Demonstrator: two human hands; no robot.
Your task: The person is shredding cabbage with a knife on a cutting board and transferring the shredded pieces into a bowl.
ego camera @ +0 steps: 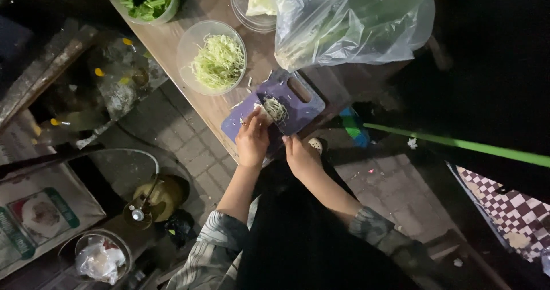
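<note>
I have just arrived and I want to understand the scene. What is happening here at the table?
A person stands at a wooden table and works over a purple cutting board. The left hand rests on the board beside a small pile of shredded cabbage; the right hand is at the board's near edge. Whether it holds a knife cannot be told. A clear bowl of shredded cabbage stands next to the board, with a container of leafy greens and a large plastic bag behind.
</note>
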